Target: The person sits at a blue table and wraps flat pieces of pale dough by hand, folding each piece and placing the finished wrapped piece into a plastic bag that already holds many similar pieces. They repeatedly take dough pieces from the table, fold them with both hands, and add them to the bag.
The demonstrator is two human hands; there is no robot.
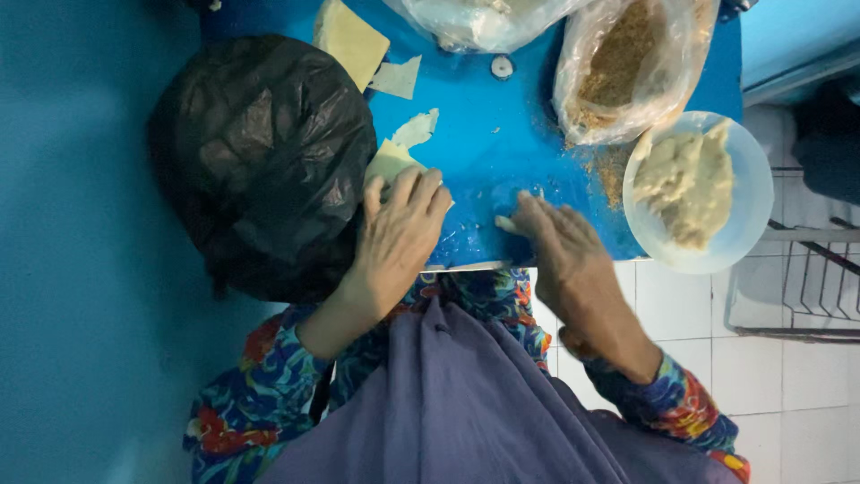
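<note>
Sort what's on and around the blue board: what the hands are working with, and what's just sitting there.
In hand: left hand on pale wrapper sheet; right hand by small rolled piece; filling bowl; crumb bag.

Lying about: black plastic bag; wire rack.

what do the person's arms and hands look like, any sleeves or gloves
Both hands are bare: no gloves, and no rings or watch that I can make out. The left hand and the right hand come out of long sleeves in a dark blue fabric with a bright floral print of red, orange and green, reaching down to the wrists.
</note>
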